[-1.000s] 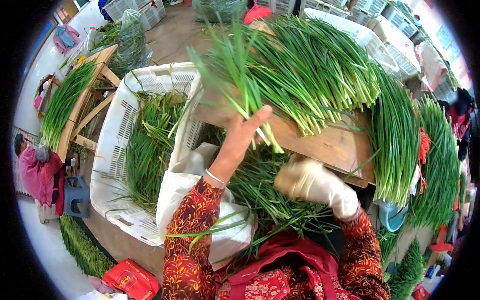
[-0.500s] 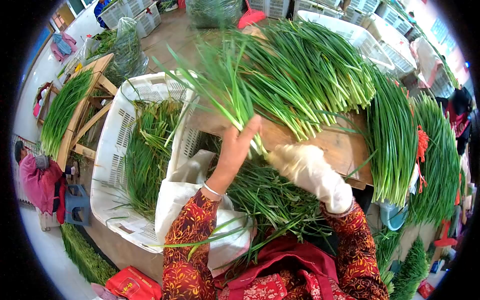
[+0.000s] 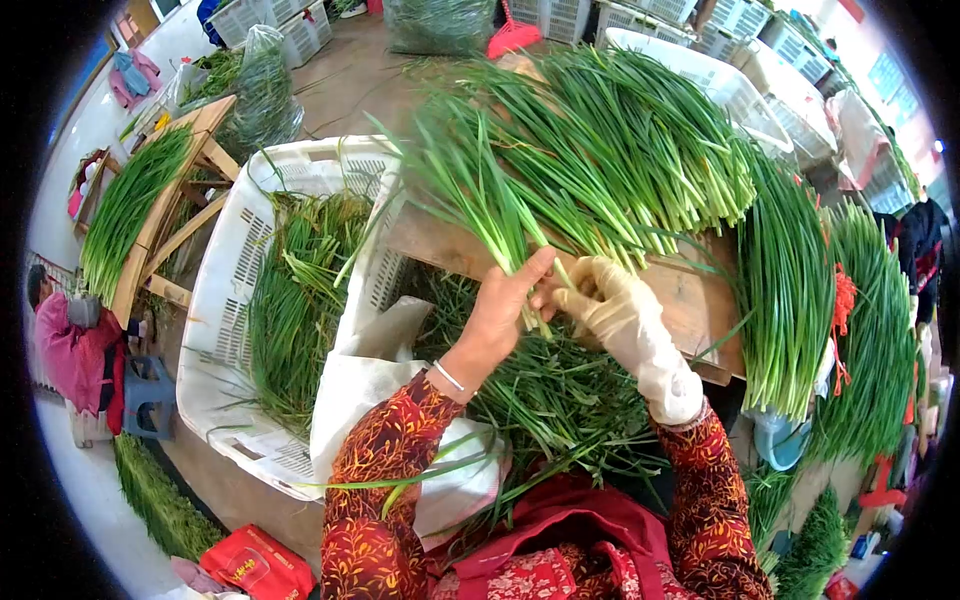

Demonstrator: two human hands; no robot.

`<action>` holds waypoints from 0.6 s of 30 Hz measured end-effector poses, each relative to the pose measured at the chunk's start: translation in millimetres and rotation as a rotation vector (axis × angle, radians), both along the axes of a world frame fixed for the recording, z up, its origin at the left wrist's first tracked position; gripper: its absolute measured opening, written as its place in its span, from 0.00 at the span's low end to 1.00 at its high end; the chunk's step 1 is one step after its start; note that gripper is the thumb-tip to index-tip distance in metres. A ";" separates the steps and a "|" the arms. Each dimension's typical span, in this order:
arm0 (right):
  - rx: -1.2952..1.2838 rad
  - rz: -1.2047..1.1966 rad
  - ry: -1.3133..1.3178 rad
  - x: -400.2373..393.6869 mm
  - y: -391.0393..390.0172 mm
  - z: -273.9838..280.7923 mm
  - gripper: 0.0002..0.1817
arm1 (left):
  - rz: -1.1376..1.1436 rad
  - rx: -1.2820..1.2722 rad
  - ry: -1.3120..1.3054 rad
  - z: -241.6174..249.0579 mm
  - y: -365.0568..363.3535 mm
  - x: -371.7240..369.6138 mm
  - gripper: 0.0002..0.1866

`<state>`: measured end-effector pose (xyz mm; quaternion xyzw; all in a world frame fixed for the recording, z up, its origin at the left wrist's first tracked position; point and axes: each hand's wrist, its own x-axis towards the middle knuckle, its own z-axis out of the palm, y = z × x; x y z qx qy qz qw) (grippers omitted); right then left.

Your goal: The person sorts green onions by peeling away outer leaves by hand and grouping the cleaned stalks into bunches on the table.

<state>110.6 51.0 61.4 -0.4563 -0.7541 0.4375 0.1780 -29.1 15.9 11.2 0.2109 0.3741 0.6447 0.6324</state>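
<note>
My bare left hand [image 3: 503, 305] is closed round a small bunch of garlic chives [image 3: 480, 205], its pale stem ends poking out below the fist and its leaves fanning up and away. Beside it, my right hand [image 3: 618, 308], in a cream glove, pinches at the stems close to the left fingertips; one pale stalk runs into its grip. Just beyond both hands, a large pile of chives [image 3: 640, 150] lies on a wooden board [image 3: 690, 300], white ends towards me. Loose chive leaves [image 3: 560, 390] heap up below my hands, over my lap.
To the left stands a white plastic crate [image 3: 215, 330] with chives inside, a white sack [image 3: 360, 400] against its edge. Tied chive bundles [image 3: 790, 300] hang over the board's right end. Further left are a wooden bench [image 3: 150, 230], a blue stool [image 3: 150, 395] and a person in pink [image 3: 75, 345].
My right glove, blurred before, has turned and come up against the stems beside my left hand. My left hand has shifted slightly right with the bunch.
</note>
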 end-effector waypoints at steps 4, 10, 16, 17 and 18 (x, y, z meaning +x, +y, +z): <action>-0.421 -0.057 0.541 -5.3 -0.2 -7.8 0.13 | -0.059 -0.008 0.015 9.5 -5.0 4.9 0.08; 0.523 -0.185 0.213 -8.7 -5.7 -26.3 0.06 | -0.022 -0.058 0.266 -1.9 -7.0 2.5 0.05; 0.522 0.019 0.288 5.0 -27.1 -17.0 0.04 | 0.041 -0.011 0.315 7.1 -5.6 -12.3 0.11; 0.412 0.245 0.197 13.4 -33.7 -11.4 0.05 | 0.142 0.002 0.299 7.4 -2.5 -21.7 0.12; 0.314 0.465 0.196 21.2 -43.3 -18.4 0.08 | 0.246 0.018 0.282 11.2 1.3 -30.4 0.13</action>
